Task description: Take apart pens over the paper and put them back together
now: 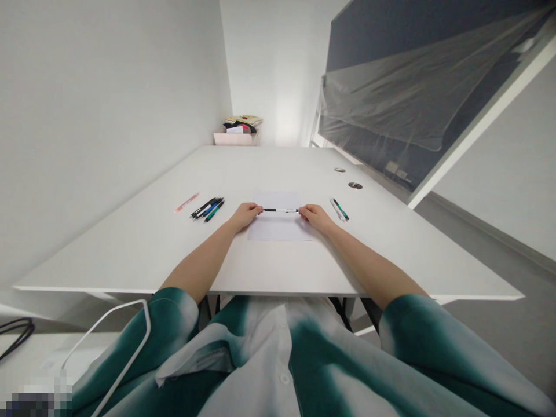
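A white pen with a black grip (pixel 281 210) is stretched level between my two hands, above a white sheet of paper (pixel 280 230). My left hand (pixel 247 214) is closed, pinching the pen's black end. At the other end, the fingertips of my right hand (pixel 316 215) pinch the pen near its clip. Left of the paper lies a group of several pens (pixel 207 208), with black, blue and green barrels. To the right of my right hand are a green and black pen (pixel 341 209) and a white pen (pixel 337 210) side by side.
A pinkish ruler-like strip (pixel 187 202) lies at the left of the white table (pixel 152 249). Two round grommets (pixel 355 186) sit near its right edge. A pink box (pixel 234 139) with folded cloth stands at the far end. A plastic-covered dark panel (pixel 391 87) rises on the right.
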A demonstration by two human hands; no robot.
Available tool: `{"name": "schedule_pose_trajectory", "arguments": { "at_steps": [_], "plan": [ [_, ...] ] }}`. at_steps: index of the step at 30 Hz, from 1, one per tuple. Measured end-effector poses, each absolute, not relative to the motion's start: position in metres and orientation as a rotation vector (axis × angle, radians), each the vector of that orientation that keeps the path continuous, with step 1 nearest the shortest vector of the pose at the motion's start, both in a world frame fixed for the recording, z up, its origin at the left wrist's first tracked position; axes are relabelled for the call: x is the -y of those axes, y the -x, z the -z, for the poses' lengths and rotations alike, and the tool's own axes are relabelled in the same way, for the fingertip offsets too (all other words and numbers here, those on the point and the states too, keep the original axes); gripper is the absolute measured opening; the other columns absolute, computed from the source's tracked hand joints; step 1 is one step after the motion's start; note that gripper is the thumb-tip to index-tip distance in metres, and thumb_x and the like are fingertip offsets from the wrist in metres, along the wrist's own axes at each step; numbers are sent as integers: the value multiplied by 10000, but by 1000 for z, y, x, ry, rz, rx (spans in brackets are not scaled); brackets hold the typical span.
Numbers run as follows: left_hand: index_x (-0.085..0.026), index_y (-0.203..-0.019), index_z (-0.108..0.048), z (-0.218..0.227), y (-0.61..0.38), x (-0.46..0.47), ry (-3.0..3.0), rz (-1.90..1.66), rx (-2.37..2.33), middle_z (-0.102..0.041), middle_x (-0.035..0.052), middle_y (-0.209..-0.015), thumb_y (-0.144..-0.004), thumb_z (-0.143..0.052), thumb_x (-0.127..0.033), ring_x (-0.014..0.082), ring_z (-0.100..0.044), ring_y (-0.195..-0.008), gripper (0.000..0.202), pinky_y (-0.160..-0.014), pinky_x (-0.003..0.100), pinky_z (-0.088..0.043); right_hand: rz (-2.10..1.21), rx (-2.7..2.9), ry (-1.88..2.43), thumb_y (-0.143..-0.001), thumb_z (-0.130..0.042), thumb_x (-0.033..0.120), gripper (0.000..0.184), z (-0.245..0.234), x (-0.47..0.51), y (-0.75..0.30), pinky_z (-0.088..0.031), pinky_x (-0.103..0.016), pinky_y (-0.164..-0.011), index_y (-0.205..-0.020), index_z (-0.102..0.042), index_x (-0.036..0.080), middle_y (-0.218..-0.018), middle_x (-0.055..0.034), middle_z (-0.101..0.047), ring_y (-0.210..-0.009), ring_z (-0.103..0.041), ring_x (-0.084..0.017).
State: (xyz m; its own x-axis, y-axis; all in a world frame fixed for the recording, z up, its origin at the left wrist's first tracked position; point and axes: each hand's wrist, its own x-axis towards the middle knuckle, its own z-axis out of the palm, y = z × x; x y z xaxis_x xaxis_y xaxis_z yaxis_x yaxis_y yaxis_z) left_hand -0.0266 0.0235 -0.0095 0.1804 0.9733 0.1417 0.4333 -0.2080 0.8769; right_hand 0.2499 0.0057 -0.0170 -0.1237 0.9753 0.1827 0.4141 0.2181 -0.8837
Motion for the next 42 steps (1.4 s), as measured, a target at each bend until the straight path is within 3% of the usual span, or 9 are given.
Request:
{"name": "schedule_pose_trajectory", "arguments": {
  "at_steps": [42],
  "plan": [
    [-150,-644,-647,9,25,-20,-1784,-962,-1361,-574,22,-592,-782,-560,-535,153,-472,-631,418,-635,296,-345,-878,1669,1324,-798,-561,597,452,21,-10,-251,-358,-260,-561,-618,-559,182,-555,-3,-545,-544,-460,-124]
  ]
}}
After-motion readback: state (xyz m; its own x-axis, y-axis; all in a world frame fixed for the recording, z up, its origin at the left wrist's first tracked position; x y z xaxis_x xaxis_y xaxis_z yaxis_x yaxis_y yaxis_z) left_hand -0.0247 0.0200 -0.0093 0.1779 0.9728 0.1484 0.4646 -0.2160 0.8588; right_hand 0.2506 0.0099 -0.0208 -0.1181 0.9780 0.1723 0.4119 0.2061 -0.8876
